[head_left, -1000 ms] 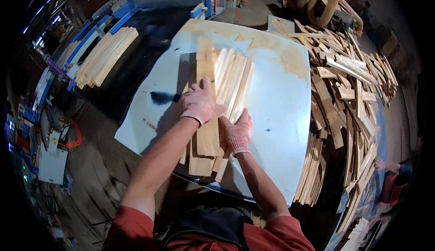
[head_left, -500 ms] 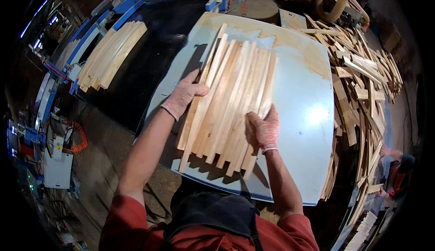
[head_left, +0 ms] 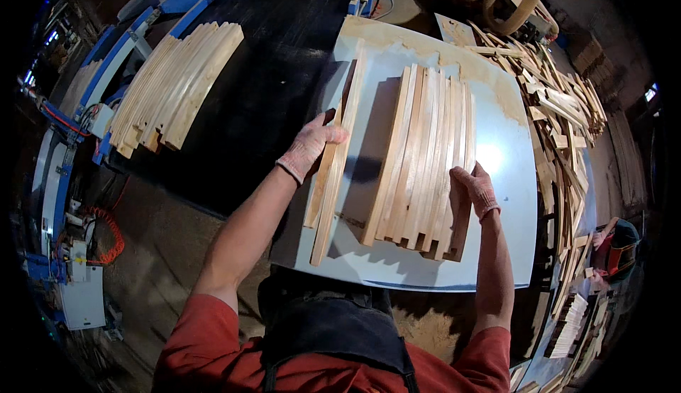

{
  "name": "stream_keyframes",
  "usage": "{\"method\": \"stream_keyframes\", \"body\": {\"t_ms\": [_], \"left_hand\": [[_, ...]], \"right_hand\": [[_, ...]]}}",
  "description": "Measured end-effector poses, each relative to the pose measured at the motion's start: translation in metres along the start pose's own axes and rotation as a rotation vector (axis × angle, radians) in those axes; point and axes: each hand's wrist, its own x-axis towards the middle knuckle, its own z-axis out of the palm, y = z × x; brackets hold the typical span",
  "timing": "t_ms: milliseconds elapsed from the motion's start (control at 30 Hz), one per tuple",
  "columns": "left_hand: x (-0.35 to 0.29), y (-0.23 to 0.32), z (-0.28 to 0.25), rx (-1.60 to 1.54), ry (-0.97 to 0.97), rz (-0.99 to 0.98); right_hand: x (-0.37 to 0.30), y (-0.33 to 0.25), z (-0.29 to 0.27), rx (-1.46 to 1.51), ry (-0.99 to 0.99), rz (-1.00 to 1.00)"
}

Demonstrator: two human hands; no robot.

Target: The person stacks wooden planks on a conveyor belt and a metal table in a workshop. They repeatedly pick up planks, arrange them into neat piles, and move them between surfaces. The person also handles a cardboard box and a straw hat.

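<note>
Both hands wear pale pinkish knit gloves. At the left of the pale tabletop [head_left: 507, 251], my left hand [head_left: 312, 145] is closed on a pair of long wooden strips [head_left: 332, 201], thumb over the top. A gap separates this pair from a row of several wooden strips [head_left: 418, 159] lying side by side, their near ends uneven. My right hand [head_left: 477, 189] grips the right edge of that row, thumb on top. Its other fingers are partly hidden behind the outer strip.
Left of the table, a black surface [head_left: 262, 102] carries another row of strips [head_left: 181, 84] beside blue machine framing. A heap of loose wood offcuts [head_left: 567, 116] lies at right, below thick hoses [head_left: 528, 6]. Another person [head_left: 617, 251] is at far right.
The strips, together half a second ago, are now split. The larger row has moved right with my right hand, leaving the left pair apart under my left hand.
</note>
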Motion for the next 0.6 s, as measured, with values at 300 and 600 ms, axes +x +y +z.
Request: {"method": "stream_keyframes", "body": {"t_ms": [300,600], "left_hand": [[-0.003,-0.014,-0.036,0.053,0.062,0.160],[-0.038,0.070,-0.119,0.417,0.175,0.162]], "right_hand": [[0.028,-0.023,0.060,-0.255,0.231,0.050],[0.042,-0.117,0.258,-0.162,-0.005,-0.027]]}}
